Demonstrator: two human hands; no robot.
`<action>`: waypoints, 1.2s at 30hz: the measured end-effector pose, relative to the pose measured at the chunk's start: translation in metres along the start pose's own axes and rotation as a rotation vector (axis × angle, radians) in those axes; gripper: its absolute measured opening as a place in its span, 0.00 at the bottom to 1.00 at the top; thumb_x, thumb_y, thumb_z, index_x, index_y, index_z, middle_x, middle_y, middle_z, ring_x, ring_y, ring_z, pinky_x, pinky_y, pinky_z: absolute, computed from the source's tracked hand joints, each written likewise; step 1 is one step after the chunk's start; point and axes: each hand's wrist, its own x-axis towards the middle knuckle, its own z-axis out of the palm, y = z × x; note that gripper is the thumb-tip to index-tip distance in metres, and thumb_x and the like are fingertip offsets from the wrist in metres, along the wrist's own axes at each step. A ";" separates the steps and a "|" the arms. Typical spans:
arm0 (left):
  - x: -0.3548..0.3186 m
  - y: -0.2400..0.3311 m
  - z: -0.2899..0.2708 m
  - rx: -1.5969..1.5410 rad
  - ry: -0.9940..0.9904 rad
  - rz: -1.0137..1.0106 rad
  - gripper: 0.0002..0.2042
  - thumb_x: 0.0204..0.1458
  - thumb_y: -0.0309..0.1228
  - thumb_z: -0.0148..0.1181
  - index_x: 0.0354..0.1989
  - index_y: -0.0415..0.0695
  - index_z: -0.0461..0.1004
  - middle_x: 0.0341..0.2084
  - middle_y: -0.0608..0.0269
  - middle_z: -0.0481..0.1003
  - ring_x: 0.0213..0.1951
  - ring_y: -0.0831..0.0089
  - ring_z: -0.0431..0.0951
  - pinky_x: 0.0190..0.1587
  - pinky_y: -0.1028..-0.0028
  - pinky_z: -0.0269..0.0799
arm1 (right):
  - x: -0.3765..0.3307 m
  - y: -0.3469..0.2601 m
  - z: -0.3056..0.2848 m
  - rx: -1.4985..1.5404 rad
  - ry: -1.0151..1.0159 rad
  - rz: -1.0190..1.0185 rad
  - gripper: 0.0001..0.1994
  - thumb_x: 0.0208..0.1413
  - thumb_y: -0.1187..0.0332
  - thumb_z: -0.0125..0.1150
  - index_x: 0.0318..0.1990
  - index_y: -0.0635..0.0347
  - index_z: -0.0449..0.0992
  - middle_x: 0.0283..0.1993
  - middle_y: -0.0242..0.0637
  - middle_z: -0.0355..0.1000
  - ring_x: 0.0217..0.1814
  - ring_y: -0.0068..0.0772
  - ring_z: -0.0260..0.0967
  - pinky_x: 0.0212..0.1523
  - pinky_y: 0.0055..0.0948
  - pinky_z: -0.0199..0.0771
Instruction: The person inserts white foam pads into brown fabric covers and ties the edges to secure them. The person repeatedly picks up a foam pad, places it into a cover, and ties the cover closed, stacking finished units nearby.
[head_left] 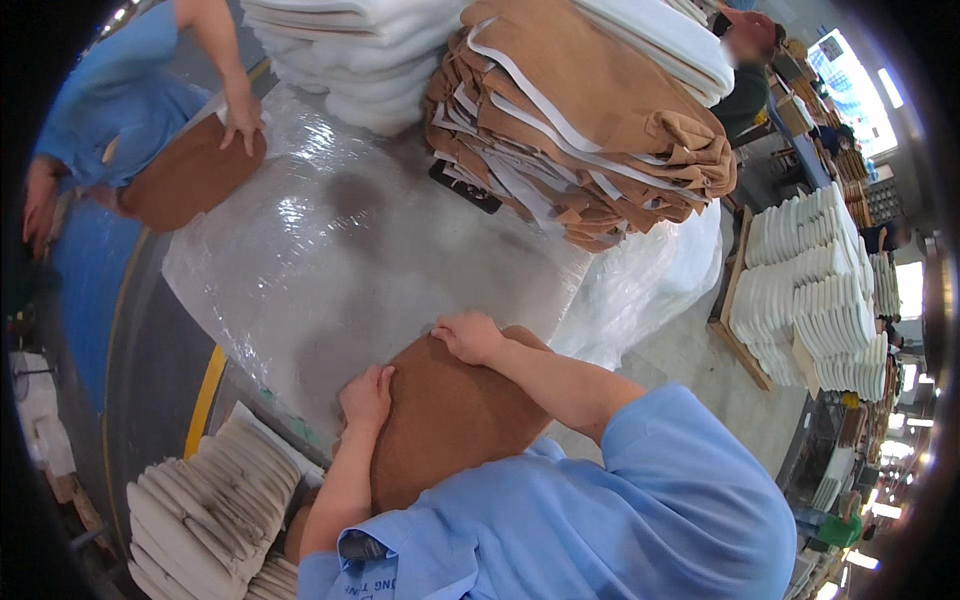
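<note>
A brown fabric-covered cushion (450, 420) is held upright against my body, over the near edge of a plastic-wrapped table (400, 270). My left hand (367, 398) is closed on its left upper corner, thumb on top. On the far edge, my right hand (468, 337) pinches the brown fabric with curled fingers. The cushion's lower part is hidden behind my blue shirt and forearms. Farther off, on the table, lies a tall pile of brown fabric covers (600, 90) with white lining showing between the layers.
White foam pads (350, 60) are piled at the table's back. Across the left corner, another person's hand (240, 118) rests on a second brown cushion (190, 180). Pale pads (210, 500) are stacked at lower left; white pads (805, 280) stand on a wooden pallet at right.
</note>
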 end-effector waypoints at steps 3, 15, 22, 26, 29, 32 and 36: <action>-0.005 -0.002 -0.028 -0.033 -0.097 -0.038 0.16 0.62 0.47 0.63 0.43 0.45 0.81 0.35 0.48 0.80 0.40 0.43 0.80 0.46 0.50 0.74 | 0.004 0.013 -0.026 0.129 -0.027 -0.011 0.17 0.66 0.53 0.61 0.55 0.50 0.78 0.53 0.47 0.79 0.54 0.53 0.76 0.55 0.47 0.75; -0.144 -0.019 -0.083 -0.698 -0.290 -0.694 0.56 0.53 0.44 0.75 0.78 0.29 0.39 0.68 0.39 0.65 0.67 0.54 0.70 0.67 0.64 0.68 | -0.091 0.001 -0.104 -0.144 -0.484 0.468 0.70 0.42 0.30 0.74 0.78 0.71 0.41 0.71 0.71 0.62 0.74 0.65 0.62 0.74 0.46 0.65; -0.106 -0.027 -0.071 -0.385 -0.307 -0.849 0.46 0.54 0.55 0.70 0.68 0.28 0.60 0.57 0.32 0.76 0.61 0.45 0.77 0.61 0.58 0.72 | -0.050 0.000 -0.086 -0.250 -0.445 0.585 0.60 0.43 0.28 0.72 0.68 0.74 0.58 0.55 0.63 0.77 0.62 0.59 0.76 0.64 0.44 0.75; -0.096 -0.042 -0.059 -0.373 -0.309 -0.850 0.41 0.56 0.57 0.67 0.61 0.27 0.69 0.53 0.31 0.78 0.59 0.43 0.78 0.61 0.57 0.72 | -0.039 0.009 -0.079 -0.267 -0.380 0.604 0.52 0.49 0.30 0.68 0.63 0.75 0.66 0.54 0.62 0.78 0.61 0.59 0.76 0.62 0.46 0.75; -0.093 -0.059 -0.049 -0.334 -0.322 -0.822 0.37 0.60 0.57 0.62 0.56 0.27 0.75 0.51 0.31 0.79 0.58 0.43 0.79 0.61 0.56 0.72 | -0.031 0.019 -0.071 -0.283 -0.317 0.582 0.43 0.57 0.35 0.64 0.59 0.73 0.72 0.56 0.61 0.78 0.61 0.59 0.76 0.62 0.48 0.75; -0.083 -0.068 -0.043 -0.282 -0.301 -0.771 0.34 0.65 0.56 0.55 0.54 0.28 0.78 0.51 0.33 0.80 0.58 0.43 0.79 0.60 0.56 0.71 | -0.031 0.034 -0.067 -0.290 -0.250 0.536 0.35 0.64 0.39 0.59 0.58 0.69 0.76 0.58 0.58 0.78 0.62 0.59 0.75 0.63 0.49 0.74; -0.093 -0.073 -0.046 -0.438 -0.163 -0.755 0.32 0.68 0.54 0.51 0.55 0.30 0.78 0.53 0.35 0.79 0.58 0.46 0.79 0.60 0.58 0.70 | -0.040 0.037 -0.072 -0.185 -0.225 0.498 0.31 0.69 0.42 0.51 0.58 0.65 0.78 0.61 0.59 0.76 0.65 0.61 0.73 0.64 0.49 0.72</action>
